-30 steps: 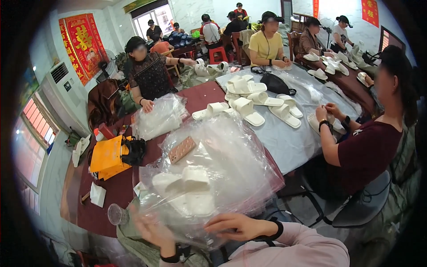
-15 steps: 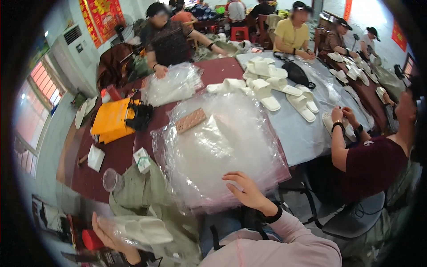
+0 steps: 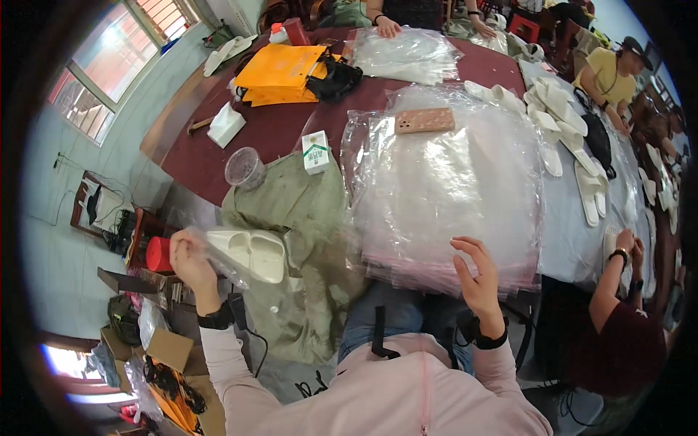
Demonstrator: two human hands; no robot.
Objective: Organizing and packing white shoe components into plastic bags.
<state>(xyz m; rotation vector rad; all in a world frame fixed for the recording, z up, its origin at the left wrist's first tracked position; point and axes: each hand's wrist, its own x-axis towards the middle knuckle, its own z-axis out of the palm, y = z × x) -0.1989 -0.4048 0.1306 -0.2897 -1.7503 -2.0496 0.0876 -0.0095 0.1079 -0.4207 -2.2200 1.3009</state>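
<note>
A pair of white slippers (image 3: pixel 260 256) lies inside a clear plastic bag (image 3: pixel 227 266) at the left, over a green sack-like cloth (image 3: pixel 280 195). My left hand (image 3: pixel 193 263) is closed at the bag's left end, its fingertips slightly blurred. Over the near edge of a broad stack of clear plastic bags (image 3: pixel 451 196) is my right hand (image 3: pixel 478 280), fingers apart and holding nothing. Whether it touches the stack I cannot tell. A patterned brown phone (image 3: pixel 424 120) rests on the far part of that stack.
Beyond the green cloth are a clear round tub (image 3: pixel 245 168), a white-and-green box (image 3: pixel 315 152) and yellow bags (image 3: pixel 278 75). More white slippers (image 3: pixel 590 190) lie at the right. A co-worker in maroon (image 3: pixel 625 320) sits there; another person's hand (image 3: pixel 388 27) rests on a farther bag pile.
The view has turned left, so the table appears farther right. My left hand and the bagged slippers have come up over the green cloth's side. My right hand stays open by the stack.
</note>
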